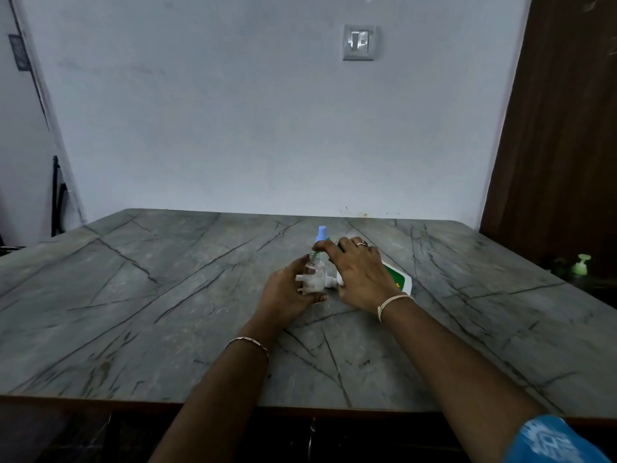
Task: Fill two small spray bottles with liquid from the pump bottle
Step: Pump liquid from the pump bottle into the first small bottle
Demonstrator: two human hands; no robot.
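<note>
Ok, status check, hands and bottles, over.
Left hand grips small clear spray bottle, upright. Right hand pinches blue spray top at its neck. Pump bottle lies behind right hand. Nothing in the way.

A grey table (167,295) with dark veins and a brown near edge. Nearer its far edge, around the middle, a small clear bottle (314,274) stands upright; just right of it a white-and-green pump bottle (399,279) lies, seemingly on its side.
</note>
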